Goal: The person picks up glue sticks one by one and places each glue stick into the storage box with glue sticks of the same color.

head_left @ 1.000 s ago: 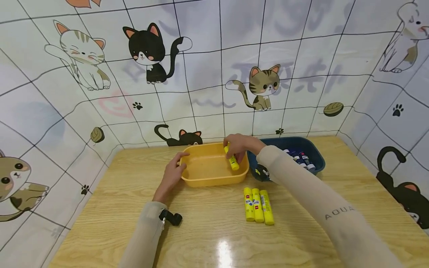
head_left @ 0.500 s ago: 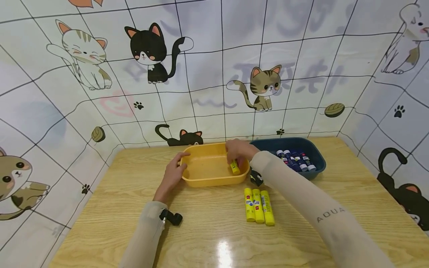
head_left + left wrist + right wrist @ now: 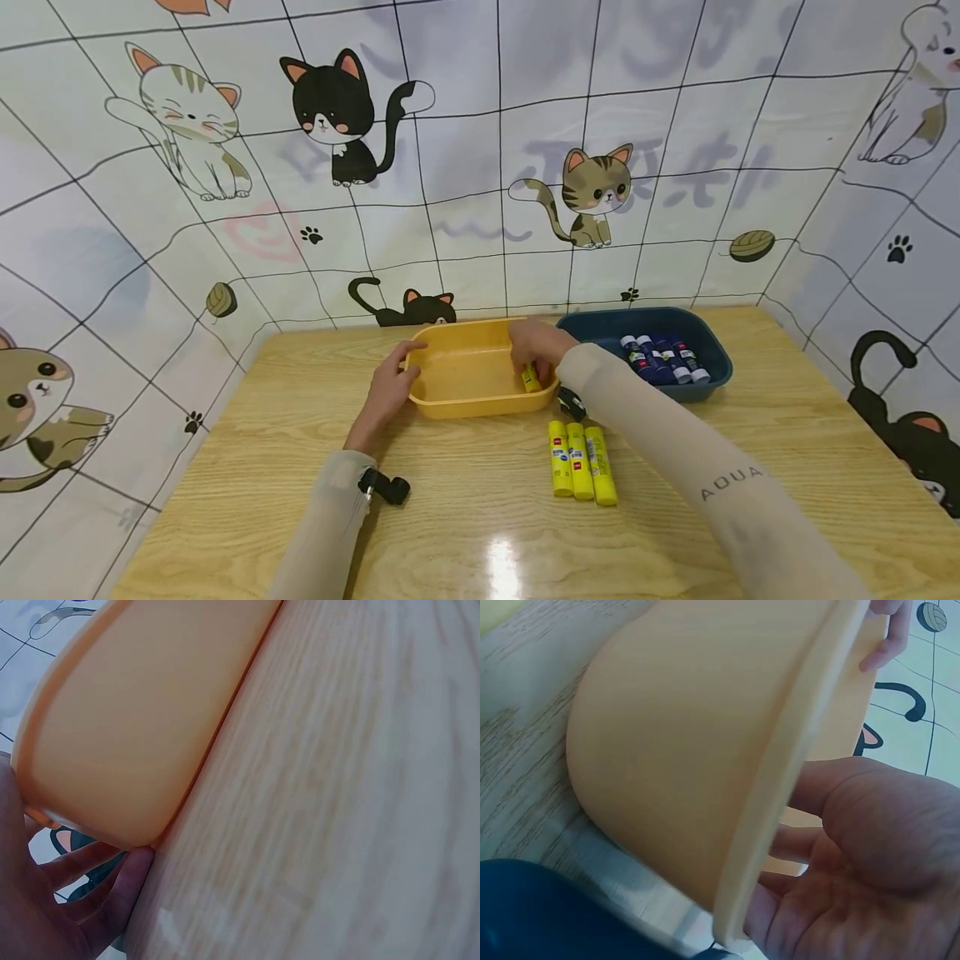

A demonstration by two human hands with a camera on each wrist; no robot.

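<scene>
Inside the yellow bin (image 3: 480, 408), at its right end, my right hand (image 3: 538, 340) grips a yellow glue stick (image 3: 530, 380); the fingers cover most of it. In the right wrist view the fingers reach over the rim (image 3: 780, 772) and the stick is hidden behind the wall. My left hand (image 3: 390, 383) holds the bin's left end; the left wrist view has its fingers (image 3: 127, 881) against the outside of the bin. Three more yellow glue sticks (image 3: 578, 462) lie side by side on the table in front of the bin.
Right of the yellow bin stands a dark blue bin (image 3: 645, 318) with several dark blue, white-capped sticks (image 3: 672, 360) in it. The wooden table (image 3: 435, 500) ends at a cat-patterned wall covering (image 3: 465, 208) at the back and sides.
My right hand has gone lower into the yellow bin with the glue stick and slightly to the right, so less of the stick shows. The left hand stays in place on the bin.
</scene>
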